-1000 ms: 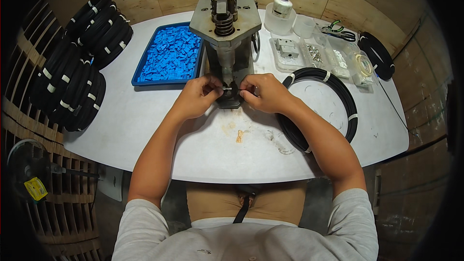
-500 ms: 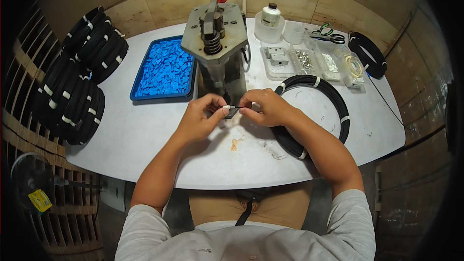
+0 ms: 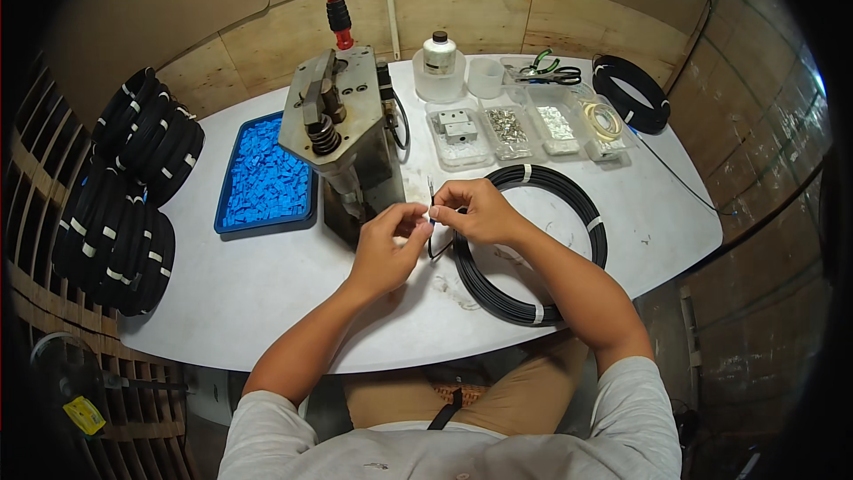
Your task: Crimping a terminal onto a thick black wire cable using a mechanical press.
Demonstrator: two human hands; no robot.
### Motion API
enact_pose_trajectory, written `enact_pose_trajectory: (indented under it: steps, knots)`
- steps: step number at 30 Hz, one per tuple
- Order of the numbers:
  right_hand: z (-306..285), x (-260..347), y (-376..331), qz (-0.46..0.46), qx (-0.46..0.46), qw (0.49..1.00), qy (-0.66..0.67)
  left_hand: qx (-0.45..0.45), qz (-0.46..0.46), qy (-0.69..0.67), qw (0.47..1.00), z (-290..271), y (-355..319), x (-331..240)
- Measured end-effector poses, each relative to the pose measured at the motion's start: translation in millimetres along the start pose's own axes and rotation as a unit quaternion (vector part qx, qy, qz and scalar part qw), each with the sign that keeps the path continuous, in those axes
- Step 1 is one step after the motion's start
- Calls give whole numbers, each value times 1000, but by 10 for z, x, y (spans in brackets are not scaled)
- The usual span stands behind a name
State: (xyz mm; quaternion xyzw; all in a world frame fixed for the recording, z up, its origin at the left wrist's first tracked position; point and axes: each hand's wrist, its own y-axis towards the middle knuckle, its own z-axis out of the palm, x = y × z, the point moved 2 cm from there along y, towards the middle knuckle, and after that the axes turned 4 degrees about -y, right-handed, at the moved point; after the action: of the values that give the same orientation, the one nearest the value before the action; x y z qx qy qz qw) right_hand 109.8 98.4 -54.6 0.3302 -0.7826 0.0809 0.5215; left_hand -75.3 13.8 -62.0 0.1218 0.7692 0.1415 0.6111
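Observation:
A thin black cable (image 3: 432,247) stands between my hands, its silvery metal tip (image 3: 431,185) pointing away from me. My right hand (image 3: 480,212) is closed, thumb and finger pinching the cable just below that tip. Against it, my left hand (image 3: 387,247) is also closed, its fingertips on the cable a little lower. Below the fingers the cable bends toward the large black cable coil (image 3: 530,313) on the table, beside my right forearm. A metal bench press (image 3: 342,116) stands just beyond my left hand.
A blue tray (image 3: 267,229) full of small blue pieces lies left of the press. Stacked black coils (image 3: 115,240) stand at the far left. Clear boxes (image 3: 462,151) with metal parts, a white bottle (image 3: 440,55), pliers (image 3: 540,64) and another coil (image 3: 631,93) fill the far right.
Both hands have come away from the press toward the coil. The cable has turned from lying crosswise to pointing away from me. My view has swung to the right.

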Motion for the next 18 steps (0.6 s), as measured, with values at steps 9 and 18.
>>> enact_pose_trajectory:
  steps: [9,18]
  knots:
    - [-338,-339,-26,65,-63,996,15,19,-87,15,996,494,430,73]
    - [-523,-378,75,52,-27,998,7,-6,-116,-29,993,600,500,458]
